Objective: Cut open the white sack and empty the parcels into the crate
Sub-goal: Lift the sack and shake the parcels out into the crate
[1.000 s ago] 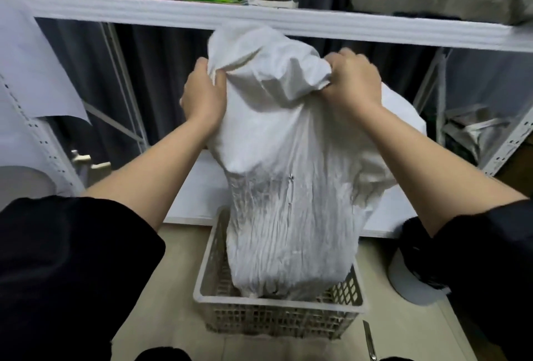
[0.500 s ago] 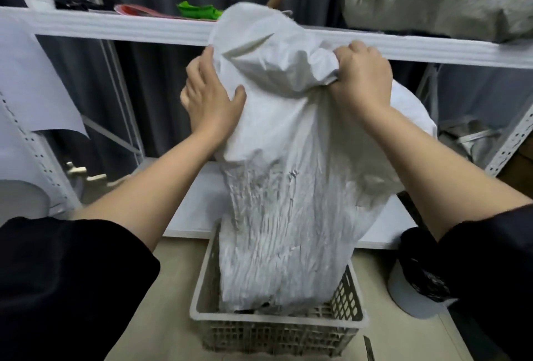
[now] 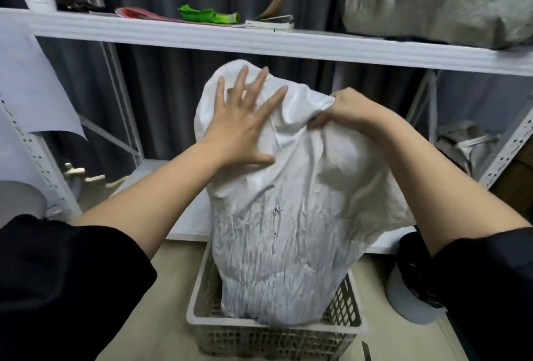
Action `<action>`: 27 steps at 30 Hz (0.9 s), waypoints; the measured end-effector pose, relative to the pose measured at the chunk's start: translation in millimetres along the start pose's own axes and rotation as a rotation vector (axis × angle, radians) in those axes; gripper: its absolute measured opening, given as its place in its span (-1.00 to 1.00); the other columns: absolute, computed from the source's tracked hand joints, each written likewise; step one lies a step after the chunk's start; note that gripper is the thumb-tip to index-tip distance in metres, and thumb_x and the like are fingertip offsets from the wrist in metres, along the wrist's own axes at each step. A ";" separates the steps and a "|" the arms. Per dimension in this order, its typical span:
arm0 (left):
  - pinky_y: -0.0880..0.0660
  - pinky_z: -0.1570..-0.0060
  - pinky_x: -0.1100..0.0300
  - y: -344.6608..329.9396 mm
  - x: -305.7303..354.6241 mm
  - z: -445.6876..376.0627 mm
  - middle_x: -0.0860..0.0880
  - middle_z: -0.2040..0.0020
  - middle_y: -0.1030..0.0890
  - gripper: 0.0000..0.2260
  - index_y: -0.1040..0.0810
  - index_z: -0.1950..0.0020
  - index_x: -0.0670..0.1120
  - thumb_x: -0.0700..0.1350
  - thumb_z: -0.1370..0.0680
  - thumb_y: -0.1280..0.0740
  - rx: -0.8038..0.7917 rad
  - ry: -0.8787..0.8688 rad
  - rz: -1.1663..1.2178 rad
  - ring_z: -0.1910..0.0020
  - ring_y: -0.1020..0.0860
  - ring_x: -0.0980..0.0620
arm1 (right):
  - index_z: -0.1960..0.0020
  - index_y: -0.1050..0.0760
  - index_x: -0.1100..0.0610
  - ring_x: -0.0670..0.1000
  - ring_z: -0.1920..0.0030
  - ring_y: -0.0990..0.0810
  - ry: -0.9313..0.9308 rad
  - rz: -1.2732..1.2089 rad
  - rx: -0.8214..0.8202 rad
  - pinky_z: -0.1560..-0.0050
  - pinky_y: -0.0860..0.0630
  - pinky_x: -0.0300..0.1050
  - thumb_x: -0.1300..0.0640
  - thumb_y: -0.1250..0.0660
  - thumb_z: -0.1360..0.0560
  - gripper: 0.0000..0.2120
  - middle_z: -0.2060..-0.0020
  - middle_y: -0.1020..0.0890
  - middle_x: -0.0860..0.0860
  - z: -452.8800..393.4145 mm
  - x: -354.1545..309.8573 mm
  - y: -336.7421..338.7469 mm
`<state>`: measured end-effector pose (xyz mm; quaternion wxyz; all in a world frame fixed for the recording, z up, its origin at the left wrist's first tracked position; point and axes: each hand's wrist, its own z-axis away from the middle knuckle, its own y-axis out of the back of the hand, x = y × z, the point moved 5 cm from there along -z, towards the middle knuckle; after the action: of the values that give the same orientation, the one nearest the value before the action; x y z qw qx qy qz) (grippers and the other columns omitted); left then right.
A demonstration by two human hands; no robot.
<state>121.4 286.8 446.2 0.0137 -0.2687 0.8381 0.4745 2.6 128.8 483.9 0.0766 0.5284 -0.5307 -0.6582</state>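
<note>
White woven sack (image 3: 282, 216) stands upended in the slatted plastic crate (image 3: 277, 329) on the floor, its lower end inside the crate walls. The left hand (image 3: 242, 127) lies flat on its upper side — fingers spread and straight. The right hand (image 3: 343, 109) clutches a bunched fold at the top.

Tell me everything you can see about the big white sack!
The white sack looks like woven plastic cloth, crinkled and creased, with a small dark mark on its front. It stands upright with its lower end inside the pale lattice crate and bulges wider near the top. The left hand presses flat on its upper part with fingers spread. The right hand grips a bunched fold at the top. No parcels show; its lower end is hidden in the crate.
</note>
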 end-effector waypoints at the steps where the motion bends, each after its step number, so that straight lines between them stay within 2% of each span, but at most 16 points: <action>1: 0.21 -0.39 -0.36 -5.8 1.4 0.0 -0.11 -0.57 0.24 0.16 0.28 -0.54 0.11 0.44 -0.20 -0.36 -0.080 -0.019 -0.007 -0.53 0.24 -0.26 | 0.20 -0.62 0.14 0.05 0.16 -0.65 -0.059 -0.082 -0.116 0.13 -0.53 -0.12 0.11 -0.53 -0.24 -0.82 0.23 -0.68 0.06 3.7 4.1 -5.2; 3: 0.23 -0.40 -0.35 -16.5 4.7 2.3 -0.08 -0.57 0.23 0.21 0.34 -0.53 0.08 0.48 -0.18 -0.35 -0.205 -0.055 -0.018 -0.54 0.23 -0.23 | 0.06 -0.68 0.15 0.13 0.07 -0.70 -0.208 -0.190 -0.389 -0.04 -0.56 0.00 0.10 -0.49 -0.29 -0.76 0.10 -0.72 0.12 13.9 15.4 -16.4; 5: 0.23 -0.42 -0.33 -18.8 11.5 3.6 -0.08 -0.58 0.06 0.18 0.26 -0.55 0.06 0.48 -0.19 -0.34 -0.248 -0.095 -0.004 -0.56 0.10 -0.17 | -0.02 -0.67 0.19 0.19 -0.01 -0.67 -0.328 -0.320 -0.597 -0.14 -0.52 0.07 0.09 -0.43 -0.33 -0.70 0.00 -0.69 0.19 23.2 28.5 -27.8; 7: 0.21 -0.44 -0.24 -18.6 19.6 3.6 -0.04 -0.43 -0.37 -0.07 -0.07 -0.52 0.03 0.38 -0.30 -0.35 -0.203 -0.137 0.085 -0.47 -0.27 -0.06 | -0.08 -0.64 0.24 0.21 -0.03 -0.64 -0.382 -0.407 -0.697 -0.17 -0.50 0.09 0.08 -0.42 -0.32 -0.62 -0.03 -0.67 0.22 29.2 38.6 -38.9; 9: -0.01 -0.46 -0.09 -20.0 23.7 3.5 0.02 -0.09 -0.62 -0.50 -0.38 -0.27 0.02 0.22 -0.41 -0.33 -0.177 -0.138 0.215 -0.18 -0.54 -0.04 | -0.11 -0.63 0.25 0.22 -0.07 -0.62 -0.399 -0.405 -0.736 -0.24 -0.47 0.12 0.04 -0.44 -0.30 -0.56 -0.05 -0.66 0.22 30.5 47.4 -46.2; 11: -0.35 -0.28 -0.02 -29.0 22.7 5.6 0.05 0.02 -0.65 -0.74 -0.47 -0.08 0.07 0.14 -0.46 -0.28 -0.255 -0.052 0.336 -0.05 -0.58 -0.08 | -0.18 -0.59 0.19 0.21 -0.15 -0.60 -0.355 -0.279 -0.678 -0.32 -0.41 0.13 -0.06 -0.47 -0.30 -0.47 -0.11 -0.64 0.18 25.9 50.8 -45.5; 12: -0.43 -0.17 -0.02 -35.6 20.5 7.5 0.07 0.01 -0.65 -0.79 -0.50 -0.03 0.09 0.14 -0.47 -0.26 -0.319 0.015 0.393 -0.04 -0.57 -0.08 | -0.26 -0.53 0.13 0.17 -0.18 -0.58 -0.259 -0.136 -0.568 -0.32 -0.41 0.10 -0.14 -0.46 -0.33 -0.42 -0.16 -0.61 0.13 19.3 50.3 -42.1; 15: -0.54 0.08 0.08 -54.9 12.8 7.3 0.03 0.10 -0.65 -0.82 -0.56 0.09 0.02 0.09 -0.41 -0.33 -0.526 0.242 0.621 0.10 -0.58 -0.04 | -0.42 -0.28 -0.03 0.09 -0.30 -0.43 0.126 0.409 0.032 -0.27 -0.35 0.07 -0.32 -0.29 -0.41 -0.32 -0.32 -0.44 0.02 19.8 33.7 -31.7; 16: -0.50 0.22 0.14 -60.5 10.8 6.4 -0.03 0.16 -0.62 -0.81 -0.55 0.13 -0.05 0.05 -0.39 -0.36 -0.584 0.319 0.714 0.19 -0.56 -0.04 | -0.44 -0.24 -0.07 0.08 -0.34 -0.38 0.269 0.481 0.124 -0.27 -0.31 0.09 -0.36 -0.27 -0.39 -0.29 -0.36 -0.40 -0.01 30.6 25.2 -38.2; 17: -0.43 0.29 0.16 -65.0 9.6 6.0 -0.07 0.21 -0.57 -0.80 -0.54 0.17 -0.09 0.02 -0.38 -0.38 -0.639 0.386 0.790 0.26 -0.51 -0.04 | -0.46 -0.20 -0.08 0.05 -0.37 -0.34 0.382 0.515 0.114 -0.29 -0.27 0.10 -0.40 -0.28 -0.35 -0.21 -0.39 -0.36 -0.04 40.7 22.6 -51.2; 19: -0.39 0.24 0.14 -71.6 10.1 7.9 -0.08 0.21 -0.55 -0.80 -0.55 0.15 -0.11 0.00 -0.36 -0.38 -0.740 0.475 0.890 0.26 -0.49 -0.04 | -0.53 -0.04 -0.05 0.05 -0.44 -0.24 0.486 0.658 0.019 -0.36 -0.19 0.13 -0.48 -0.33 -0.21 0.04 -0.46 -0.26 -0.06 54.7 31.4 -83.4; 21: -0.43 0.18 0.11 -76.7 13.3 17.0 -0.08 0.20 -0.59 -0.76 -0.58 0.15 -0.11 0.03 -0.32 -0.34 -0.862 0.532 0.980 0.23 -0.54 -0.06 | -0.55 0.12 -0.01 0.08 -0.47 -0.20 0.482 0.812 0.017 -0.41 -0.14 0.18 -0.48 -0.36 -0.13 0.21 -0.49 -0.20 0.01 52.9 51.2 -106.6; 22: -0.44 0.17 0.10 -76.7 14.8 23.2 -0.09 0.20 -0.60 -0.75 -0.59 0.17 -0.11 0.04 -0.32 -0.32 -0.930 0.566 1.029 0.23 -0.55 -0.08 | -0.55 0.15 0.00 0.08 -0.44 -0.25 0.452 0.827 0.028 -0.38 -0.17 0.15 -0.46 -0.37 -0.13 0.22 -0.47 -0.24 0.04 48.0 58.8 -112.1; 24: -0.46 0.19 0.11 -75.0 16.1 34.6 -0.10 0.24 -0.61 -0.75 -0.59 0.23 -0.11 0.07 -0.35 -0.30 -1.049 0.637 1.109 0.27 -0.55 -0.09 | -0.53 0.01 0.04 0.08 -0.26 -0.46 0.421 0.784 0.036 -0.20 -0.30 0.03 -0.39 -0.39 -0.20 0.10 -0.27 -0.47 0.04 38.5 63.2 -116.3; 25: -0.48 0.17 0.11 -74.7 17.0 38.1 -0.10 0.24 -0.63 -0.72 -0.60 0.23 -0.13 0.08 -0.37 -0.30 -1.087 0.648 1.121 0.26 -0.58 -0.10 | -0.45 -0.16 0.06 0.08 -0.13 -0.54 0.428 0.747 0.033 -0.07 -0.32 -0.02 -0.35 -0.38 -0.26 -0.08 -0.12 -0.56 0.01 35.1 61.4 -117.6; 27: -0.53 0.04 0.06 -78.8 16.0 33.5 -0.11 0.06 -0.67 -0.63 -0.61 0.05 -0.14 0.13 -0.40 -0.30 -1.055 0.558 1.004 0.11 -0.64 -0.13 | -0.09 -0.37 0.05 0.10 0.03 -0.59 0.457 0.698 0.016 0.10 -0.27 -0.06 -0.28 -0.35 -0.36 -0.49 0.07 -0.62 -0.01 29.9 59.0 -121.8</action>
<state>136.4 274.8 361.2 -0.5435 0.0625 0.4954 0.6747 10.0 159.9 349.1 0.4070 0.4498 -0.6525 -0.4541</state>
